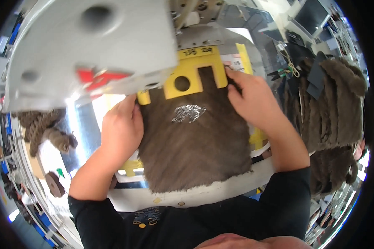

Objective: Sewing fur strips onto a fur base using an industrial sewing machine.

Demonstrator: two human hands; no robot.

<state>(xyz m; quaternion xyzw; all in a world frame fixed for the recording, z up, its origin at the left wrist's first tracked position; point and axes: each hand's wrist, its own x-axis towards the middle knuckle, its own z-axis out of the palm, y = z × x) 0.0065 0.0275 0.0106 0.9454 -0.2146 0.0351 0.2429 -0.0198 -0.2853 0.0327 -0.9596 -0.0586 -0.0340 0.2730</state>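
Note:
A piece of brown fur fabric (pixel 195 153) lies in front of me with its pile up. Near its upper middle is a shiny silver patch (pixel 188 113). A yellow plate (pixel 180 83) with a round hole and a square notch rests over the fabric's far edge. My left hand (pixel 122 124) is closed on the fabric's upper left edge, its fingertips partly hidden. At the upper right edge, beside the plate's corner, my right hand (pixel 253 93) pinches the fabric between thumb and fingers.
A large grey machine head (pixel 91 45) with a red mark overhangs the left and hides part of the work. Stacked brown fur pieces (pixel 332 112) lie at the right, near small snips (pixel 280 74). At the left are a brown fur bundle (pixel 45 128) and a brown roll (pixel 55 184).

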